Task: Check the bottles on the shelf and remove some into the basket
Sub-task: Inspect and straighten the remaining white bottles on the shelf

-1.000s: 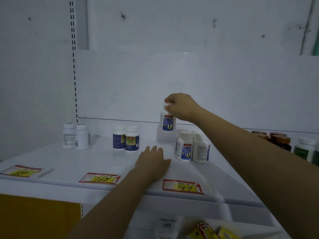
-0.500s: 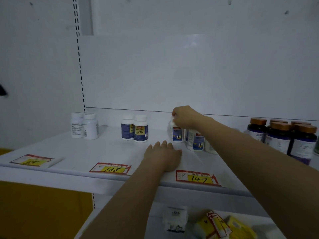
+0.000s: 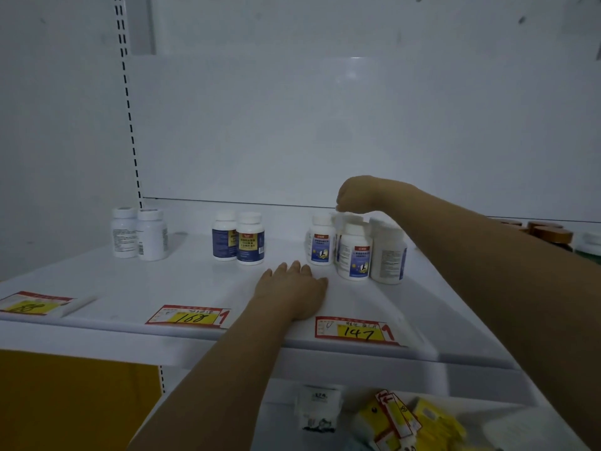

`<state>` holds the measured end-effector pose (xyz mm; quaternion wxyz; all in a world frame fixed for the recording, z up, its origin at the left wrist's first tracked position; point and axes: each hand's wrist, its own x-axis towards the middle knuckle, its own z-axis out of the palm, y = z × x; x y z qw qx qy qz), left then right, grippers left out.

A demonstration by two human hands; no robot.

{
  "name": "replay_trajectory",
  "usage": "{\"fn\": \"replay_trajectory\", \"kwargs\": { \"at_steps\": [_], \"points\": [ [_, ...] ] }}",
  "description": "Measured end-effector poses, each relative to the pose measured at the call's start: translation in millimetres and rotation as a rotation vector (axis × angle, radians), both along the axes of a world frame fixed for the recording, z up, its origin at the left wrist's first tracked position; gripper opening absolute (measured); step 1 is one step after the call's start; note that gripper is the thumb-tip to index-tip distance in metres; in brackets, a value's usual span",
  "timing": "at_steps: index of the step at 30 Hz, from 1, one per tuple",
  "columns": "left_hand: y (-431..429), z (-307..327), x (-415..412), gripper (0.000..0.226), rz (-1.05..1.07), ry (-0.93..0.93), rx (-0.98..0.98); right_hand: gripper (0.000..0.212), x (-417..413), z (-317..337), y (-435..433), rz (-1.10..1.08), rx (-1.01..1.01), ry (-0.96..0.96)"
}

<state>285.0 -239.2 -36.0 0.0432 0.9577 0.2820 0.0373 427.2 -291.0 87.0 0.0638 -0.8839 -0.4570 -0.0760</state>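
In the head view, the right hand [image 3: 357, 195] hangs over a group of white bottles [image 3: 354, 252]. They stand upright at the middle right of the shelf [image 3: 162, 288], behind the price tag [image 3: 356, 332] marked 147. The fingers of this hand are curled and point straight down, with the fingertips [image 3: 339, 208] at the cap of the rear bottle [image 3: 349, 219]. The view is dim, so I cannot tell if they pinch this cap or only hover just above it.

This bottle lies directly below the fingers, with its long axis vertical. So I judge that the coming move needs a grip from the top and a straight lift.

The left hand [image 3: 292, 289] lies flat on the shelf with straight fingers, just beside the front bottle [image 3: 321, 242]. The right hand is nearer to the caps. No basket is in view.
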Motion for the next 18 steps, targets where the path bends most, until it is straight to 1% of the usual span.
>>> {"fn": "replay_trajectory", "kwargs": {
  "at_steps": [2,4,8,12,15,18],
  "points": [
    [-0.6,-0.6,0.2,0.061,-0.001,0.002,0.005,0.031,1.8,-3.2,-2.8,-0.018,-0.077,0.007],
    [-0.2,-0.9,0.9,0.061,-0.001,-0.002,0.005,0.032,3.4,-6.9,-0.7,-0.037,-0.099,0.012],
    [0.8,-1.5,2.5,0.061,-0.004,-0.006,0.003,0.032,7.1,-9.5,5.3,-0.052,-0.03,-0.037],
    [1.2,-2.7,4.0,0.061,0.006,-0.036,0.007,0.032,3.2,4.2,-1.9,-0.003,0.11,-0.081],
    [-3.1,-0.1,0.0,0.056,0.05,-0.137,-0.035,0.029,-8.1,23.5,-17.2,0.058,0.252,-0.088],
    [-13.5,10.2,-9.7,0.051,0.072,-0.34,-0.16,0.03,-24.5,43.8,-38.2,0.126,0.358,-0.058]
  ]
}}
